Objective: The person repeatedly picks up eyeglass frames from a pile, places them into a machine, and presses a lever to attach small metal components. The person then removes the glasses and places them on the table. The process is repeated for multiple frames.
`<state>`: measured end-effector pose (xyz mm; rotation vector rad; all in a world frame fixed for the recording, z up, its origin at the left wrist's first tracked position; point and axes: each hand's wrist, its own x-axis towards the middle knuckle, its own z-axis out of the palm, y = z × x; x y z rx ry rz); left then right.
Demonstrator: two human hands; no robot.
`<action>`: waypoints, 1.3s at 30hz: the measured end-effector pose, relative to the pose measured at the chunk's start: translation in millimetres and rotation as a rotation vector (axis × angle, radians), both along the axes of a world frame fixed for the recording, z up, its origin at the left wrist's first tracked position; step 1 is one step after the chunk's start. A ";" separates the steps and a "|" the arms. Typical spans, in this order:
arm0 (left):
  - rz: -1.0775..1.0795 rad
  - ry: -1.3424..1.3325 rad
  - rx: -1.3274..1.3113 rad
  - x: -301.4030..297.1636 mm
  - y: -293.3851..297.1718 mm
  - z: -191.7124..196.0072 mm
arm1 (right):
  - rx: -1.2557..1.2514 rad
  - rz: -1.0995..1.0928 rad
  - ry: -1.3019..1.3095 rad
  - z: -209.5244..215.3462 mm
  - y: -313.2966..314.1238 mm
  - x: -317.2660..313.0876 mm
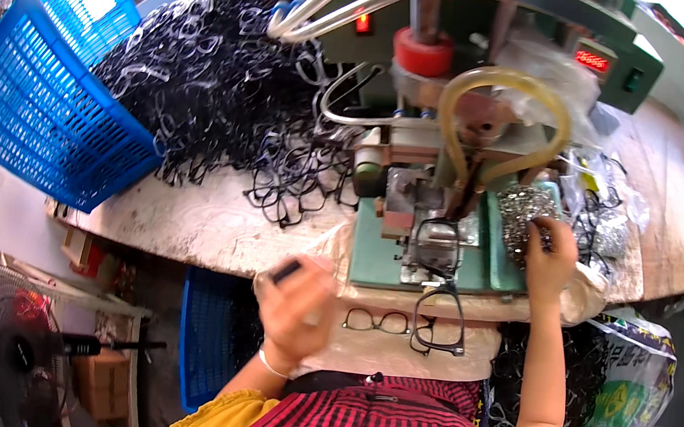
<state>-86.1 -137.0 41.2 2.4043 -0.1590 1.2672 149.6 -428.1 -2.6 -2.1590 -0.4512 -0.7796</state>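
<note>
My right hand [552, 256] reaches into a heap of small shiny metal parts [523, 213] in a green tray [501, 270]; its fingers are pinched together, and what they hold is too small to make out. My left hand [295, 309] is raised over the table's front edge, smeared by motion, with a dark patch at its fingers. Between the hands, a black eyeglass frame [463, 329] sits at the green press machine [371, 254], one rim hanging over the front edge. Another eyeglass frame [379, 320] lies on the pale cloth [338, 351] below.
A large pile of black eyeglass frames [213, 68] covers the table's left, beside a blue basket [65, 98]. A yellowish hose [511, 75] loops before the press. A fan [16, 350] stands lower left; a printed sack [628, 384] stands lower right.
</note>
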 end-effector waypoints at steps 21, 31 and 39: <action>0.575 0.557 -0.146 165.5 170.5 -71.4 | 0.061 -0.031 0.126 5.2 -5.4 -26.2; 0.296 0.489 -0.832 141.5 197.1 -78.0 | 0.329 0.443 0.075 78.5 77.1 -47.2; -0.140 0.196 -1.378 107.1 133.6 -29.0 | 0.716 0.556 0.361 64.4 97.8 -53.9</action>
